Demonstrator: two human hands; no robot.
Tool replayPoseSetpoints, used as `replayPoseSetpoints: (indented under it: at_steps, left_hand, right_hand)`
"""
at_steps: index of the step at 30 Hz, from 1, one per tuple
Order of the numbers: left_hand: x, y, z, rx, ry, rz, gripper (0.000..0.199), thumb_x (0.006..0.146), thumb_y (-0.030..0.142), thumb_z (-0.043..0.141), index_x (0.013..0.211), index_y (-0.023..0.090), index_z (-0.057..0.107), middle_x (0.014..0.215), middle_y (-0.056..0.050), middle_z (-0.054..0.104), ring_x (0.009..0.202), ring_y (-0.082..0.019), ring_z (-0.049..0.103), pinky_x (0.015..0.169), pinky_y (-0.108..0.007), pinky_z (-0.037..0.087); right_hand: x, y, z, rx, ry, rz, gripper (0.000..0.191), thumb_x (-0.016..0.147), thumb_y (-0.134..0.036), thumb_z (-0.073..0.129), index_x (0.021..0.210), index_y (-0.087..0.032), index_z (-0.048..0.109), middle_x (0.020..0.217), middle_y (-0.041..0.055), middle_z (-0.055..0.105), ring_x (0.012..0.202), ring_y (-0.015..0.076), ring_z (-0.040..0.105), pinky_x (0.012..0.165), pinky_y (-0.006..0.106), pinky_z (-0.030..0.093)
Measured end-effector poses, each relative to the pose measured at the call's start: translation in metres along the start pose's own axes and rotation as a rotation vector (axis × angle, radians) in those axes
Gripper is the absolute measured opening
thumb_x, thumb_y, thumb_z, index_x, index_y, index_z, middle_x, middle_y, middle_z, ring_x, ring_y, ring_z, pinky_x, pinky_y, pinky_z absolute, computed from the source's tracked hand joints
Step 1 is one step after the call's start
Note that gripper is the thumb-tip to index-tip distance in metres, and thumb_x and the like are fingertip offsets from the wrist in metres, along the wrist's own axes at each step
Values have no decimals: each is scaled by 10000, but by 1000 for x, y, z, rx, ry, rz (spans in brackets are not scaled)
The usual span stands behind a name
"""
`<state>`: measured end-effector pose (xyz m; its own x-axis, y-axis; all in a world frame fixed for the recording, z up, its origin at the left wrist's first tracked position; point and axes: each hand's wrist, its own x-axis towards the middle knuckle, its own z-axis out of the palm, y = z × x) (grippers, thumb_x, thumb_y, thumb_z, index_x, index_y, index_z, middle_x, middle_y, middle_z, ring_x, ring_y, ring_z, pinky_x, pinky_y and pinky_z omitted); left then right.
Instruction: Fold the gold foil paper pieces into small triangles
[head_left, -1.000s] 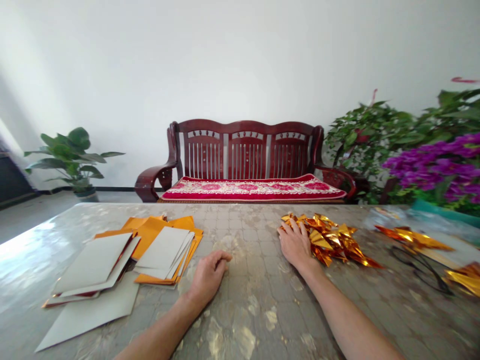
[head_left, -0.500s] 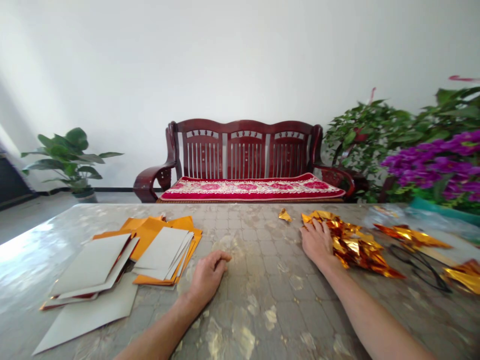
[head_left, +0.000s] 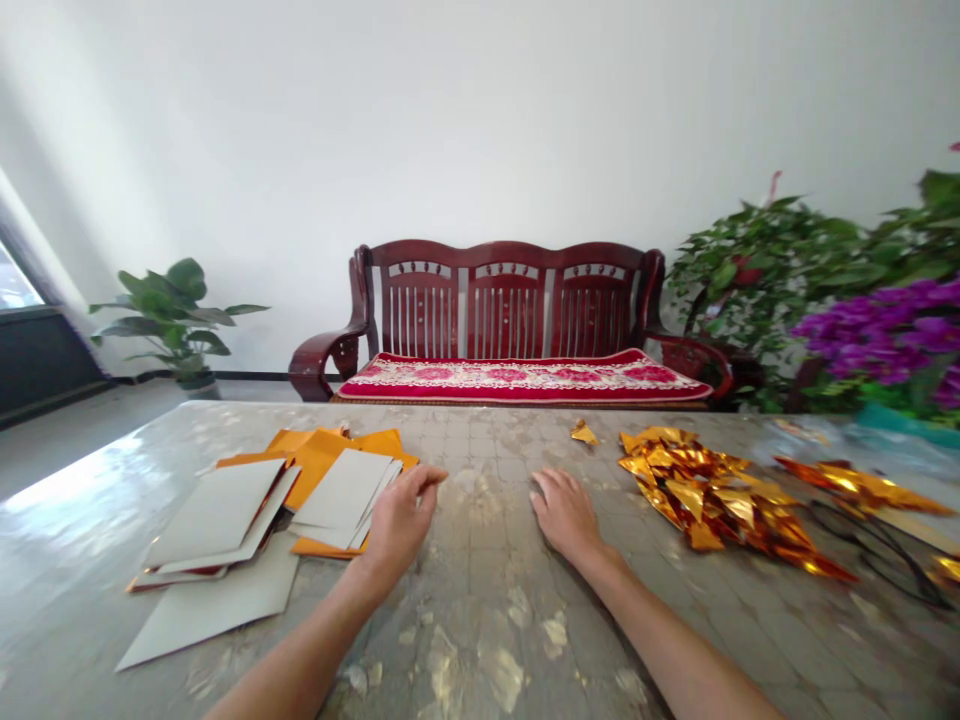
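Note:
My left hand [head_left: 405,508] is beside the right edge of a pile of grey-backed paper sheets [head_left: 345,495], overlapping it in view. Its fingers are curled together and I see nothing in them. Under and behind those sheets are orange papers [head_left: 319,465]. My right hand [head_left: 566,508] is over the middle of the table, its fingers stretched out and empty. To its right is a heap of folded, shiny gold foil paper pieces [head_left: 705,490]. One small gold foil piece [head_left: 583,433] lies apart beyond the hand. A second stack of grey sheets [head_left: 217,510] lies at the left.
The patterned table [head_left: 480,620] spans the foreground. At the right are black-framed glasses [head_left: 885,555], more gold foil [head_left: 855,483] and clear plastic [head_left: 802,440]. A red wooden bench [head_left: 502,300] stands behind, with potted plants [head_left: 172,315] and purple flowers [head_left: 885,330] around it.
My right hand has left the gold foil heap and moved left to the middle of the table. My left hand has moved slightly forward to the grey sheets. The view has turned slightly left.

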<state>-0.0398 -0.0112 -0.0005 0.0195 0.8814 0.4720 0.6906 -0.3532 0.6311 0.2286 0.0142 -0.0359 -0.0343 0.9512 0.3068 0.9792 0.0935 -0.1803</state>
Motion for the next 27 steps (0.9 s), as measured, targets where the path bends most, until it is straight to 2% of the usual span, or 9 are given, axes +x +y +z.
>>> replayPoseSetpoints:
  at_steps: [2,5,9,12,15,21,27]
  left_hand:
    - [13,-2,-19,137,-16,-85,225,875,189,491,966,235,691,981,-5,745,934,-160,672,842,-238,476]
    - [27,-11,-46,395,-114,-186,218,839,215,545,995,231,695,1038,-31,737,1020,-212,657,858,-280,465]
    - [32,-34,-66,646,-289,-243,348,766,270,636,1110,226,671,1154,-95,681,1111,-297,612,864,-350,469]
    - [32,-50,-70,724,-368,-304,450,756,289,651,1203,240,623,1222,-123,627,1145,-320,590,858,-379,477]
    - [32,-61,-72,733,-452,-367,448,770,309,660,1212,251,614,1234,-128,613,1137,-309,598,866,-375,479]
    - [33,-72,-72,747,-467,-338,370,795,324,666,1146,209,637,1181,-130,635,1085,-274,633,884,-338,483]
    - [35,-69,-68,801,-480,-332,256,837,241,578,1069,176,664,1135,-139,676,1050,-281,661,848,-338,503]
  right_hand:
    - [-1,-4,2,13,-10,-23,395,919,-270,467,1270,-192,633,1353,92,595,1254,276,498,1049,401,353]
    - [-1,-3,3,8,-7,-44,383,923,-259,461,1254,-190,639,1340,100,599,1225,268,524,1029,389,371]
    - [0,-1,5,0,20,-76,365,924,-235,455,1233,-194,645,1315,99,612,1204,259,539,1007,364,380]
    - [0,0,7,4,30,-85,356,928,-234,458,1226,-198,647,1307,94,615,1198,254,543,1005,355,379]
    - [0,0,7,7,26,-85,357,933,-238,454,1230,-186,645,1307,95,613,1196,260,542,1004,362,383]
    - [0,-1,4,21,19,-83,358,932,-238,458,1233,-185,644,1308,96,613,1193,259,538,1008,365,381]
    - [0,-2,3,38,15,-78,354,928,-238,468,1233,-188,641,1305,95,613,1195,254,530,1008,362,375]
